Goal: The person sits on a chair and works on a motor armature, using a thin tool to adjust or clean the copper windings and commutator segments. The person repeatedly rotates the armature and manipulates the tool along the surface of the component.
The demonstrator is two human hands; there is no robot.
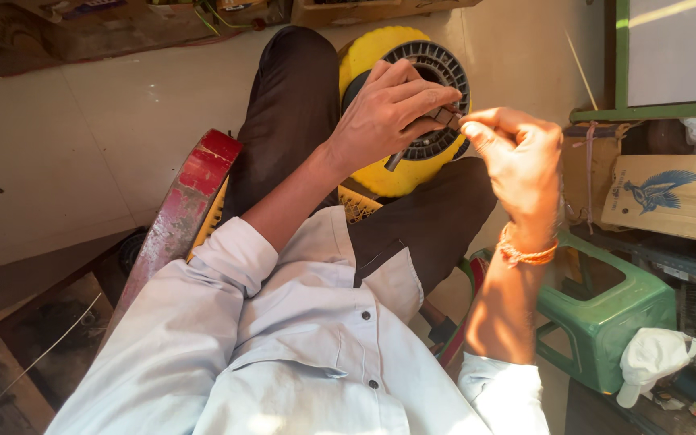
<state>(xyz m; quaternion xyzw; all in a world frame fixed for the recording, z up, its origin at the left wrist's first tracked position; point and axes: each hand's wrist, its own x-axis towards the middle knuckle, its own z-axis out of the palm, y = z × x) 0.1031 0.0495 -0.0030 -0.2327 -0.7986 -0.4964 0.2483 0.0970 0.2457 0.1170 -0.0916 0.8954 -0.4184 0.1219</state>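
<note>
You sat over the yellow spool (380, 173) by the green stool (606, 314). Your left hand (388, 113) pinched a small dark part (447, 118) just above it, right hand (517, 165) curled shut alongside, fingertips touching it.

Small workshop: yellow wire spool (388, 173), cardboard boxes (670, 197), green plastic stool (606, 318), cluttered tiled floor (106, 129).

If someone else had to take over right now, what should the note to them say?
Left hand: fingers closed around a small dark part, held over the spool.
Right hand: raised beside it, fingertips pinched at the same part; whether it holds thin wire is too fine to tell.
Spool: yellow with a black hub, on the floor between the knees.
Done: part picked up, both hands on it.
Left: cannot tell from here.
</note>
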